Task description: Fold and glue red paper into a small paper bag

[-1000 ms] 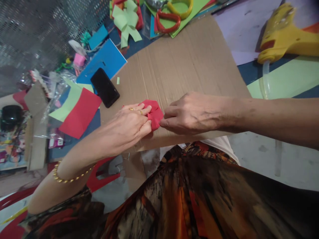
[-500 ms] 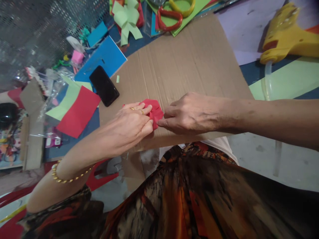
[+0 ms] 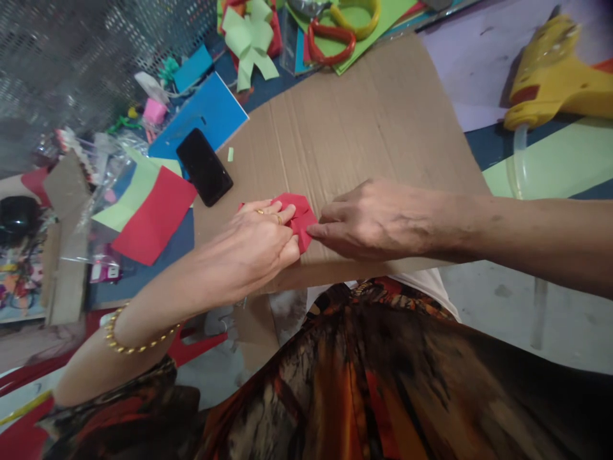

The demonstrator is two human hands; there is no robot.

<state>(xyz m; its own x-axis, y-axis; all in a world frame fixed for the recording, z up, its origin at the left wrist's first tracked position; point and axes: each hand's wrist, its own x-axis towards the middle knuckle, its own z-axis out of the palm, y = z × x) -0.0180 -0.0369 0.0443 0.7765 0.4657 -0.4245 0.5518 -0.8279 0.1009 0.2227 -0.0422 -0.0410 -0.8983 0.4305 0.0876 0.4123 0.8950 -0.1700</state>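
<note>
A desk (image 3: 167, 246) carried the cardboard sheet (image 3: 354, 128), with a glue gun (image 3: 541, 83) right of it. Above the sheet's near part, the left hand (image 3: 261, 239) and right hand (image 3: 368, 220) stood just apart. A phone (image 3: 204, 167) rested at the sheet's left edge. Red paper (image 3: 301, 214) lay on its near part, contacted by both hands (gripping could not be determined).

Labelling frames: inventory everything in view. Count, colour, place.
cardboard: 1, brown, centre
folded paper: 1, red, on cardboard
phone: 1, black, cardboard's left edge
flat paper: 1, red, left of phone
card: 1, blue, beyond phone
paper bow: 1, pale green, top
scissor loops: 2, red/yellow, top
glue gun: 1, yellow, upper right
sheets: 2, lilac and pale green, right
clutter: uncounted, mixed, left
garment: 1, dark patterned, bottom
left hand: 1, gold rings, on folded paper
right hand: 1, at folded paper's edge
</note>
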